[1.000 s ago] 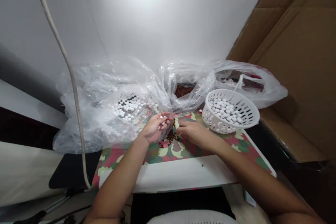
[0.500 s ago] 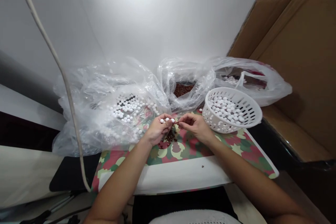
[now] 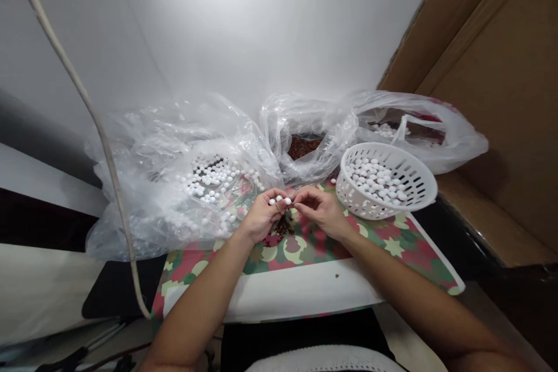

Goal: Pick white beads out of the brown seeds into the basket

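Observation:
Several small white balls [image 3: 279,200] show between the fingers of my left hand [image 3: 261,216], which is closed on them. My right hand [image 3: 321,210] is pinched against the ball nearest it; whatever tiny piece its fingertips hold is hidden. Beneath both hands lies a small heap of dark reddish-brown bits [image 3: 284,226] on the patterned cloth [image 3: 314,249]. To the right stands a white slotted plastic basket [image 3: 414,186] partly filled with white balls like those in my left hand.
A clear plastic bag [image 3: 143,186] of white balls spreads at the left. Behind my hands, another bag [image 3: 279,128] holds brown bits [image 3: 303,146]. A third bag [image 3: 462,139] sits behind the basket. A pale cable [image 3: 107,148] hangs at left; cardboard [image 3: 492,70] stands at right.
My right hand's fingertips have come in to the left, closing the small gap to the balls. My left hand keeps its hold, and the view has shifted slightly.

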Tool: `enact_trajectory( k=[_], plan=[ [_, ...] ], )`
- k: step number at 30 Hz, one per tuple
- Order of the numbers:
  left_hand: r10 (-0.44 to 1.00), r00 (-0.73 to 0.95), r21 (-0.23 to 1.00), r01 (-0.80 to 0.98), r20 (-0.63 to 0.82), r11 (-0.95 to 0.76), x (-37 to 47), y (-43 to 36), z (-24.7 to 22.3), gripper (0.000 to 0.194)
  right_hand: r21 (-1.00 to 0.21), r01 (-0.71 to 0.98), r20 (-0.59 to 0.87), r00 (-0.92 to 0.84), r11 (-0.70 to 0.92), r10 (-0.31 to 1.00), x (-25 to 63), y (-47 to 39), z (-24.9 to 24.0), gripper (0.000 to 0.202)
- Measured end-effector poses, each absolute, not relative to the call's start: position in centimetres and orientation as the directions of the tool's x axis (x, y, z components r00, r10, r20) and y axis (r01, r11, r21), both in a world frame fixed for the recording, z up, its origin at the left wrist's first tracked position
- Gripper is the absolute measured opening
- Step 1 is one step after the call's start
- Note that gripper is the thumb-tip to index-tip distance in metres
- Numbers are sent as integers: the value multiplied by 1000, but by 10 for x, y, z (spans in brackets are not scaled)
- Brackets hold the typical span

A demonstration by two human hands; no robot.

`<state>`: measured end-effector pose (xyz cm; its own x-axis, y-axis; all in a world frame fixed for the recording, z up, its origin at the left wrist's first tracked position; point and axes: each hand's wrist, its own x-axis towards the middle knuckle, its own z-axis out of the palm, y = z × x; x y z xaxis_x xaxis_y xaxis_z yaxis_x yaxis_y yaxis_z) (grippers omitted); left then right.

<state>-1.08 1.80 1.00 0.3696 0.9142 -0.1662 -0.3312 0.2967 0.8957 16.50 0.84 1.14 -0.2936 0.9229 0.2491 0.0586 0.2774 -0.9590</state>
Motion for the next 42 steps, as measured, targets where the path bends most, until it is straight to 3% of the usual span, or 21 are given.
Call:
enact_trajectory(
  k=[16,22,24,27,29,31,36,42],
  plan=[
    [936,327,929,-290,-130,230,-6,12,9,56,-960,85,240,-250,268,938,163,3,1,27],
    [919,368,920,-296,-139,257,-2,11,14,61,-828,258,423,-296,498,856,165,5,7,25],
    [929,345,913,-322,-133,250,-2,13,16,64,-887,180,380,-238,425,894,168,10,7,22],
    [952,281,911,-351,-119,217,-7,16,17,62,-995,-59,96,-234,85,967,171,15,2,24],
    [954,267,917,-332,-135,223,-11,18,15,62,-966,-185,-111,-327,-178,939,172,17,-1,31],
    [950,267,924,-297,-162,241,-13,19,13,63,-904,-249,-225,-413,-346,883,171,16,-3,41],
    [936,304,924,-279,-175,263,-8,18,10,63,-886,-217,-265,-487,-410,832,166,11,-3,53],
    [929,338,908,-323,-154,268,-10,22,9,63,-909,-204,-239,-460,-364,855,167,15,-7,43]
  ],
)
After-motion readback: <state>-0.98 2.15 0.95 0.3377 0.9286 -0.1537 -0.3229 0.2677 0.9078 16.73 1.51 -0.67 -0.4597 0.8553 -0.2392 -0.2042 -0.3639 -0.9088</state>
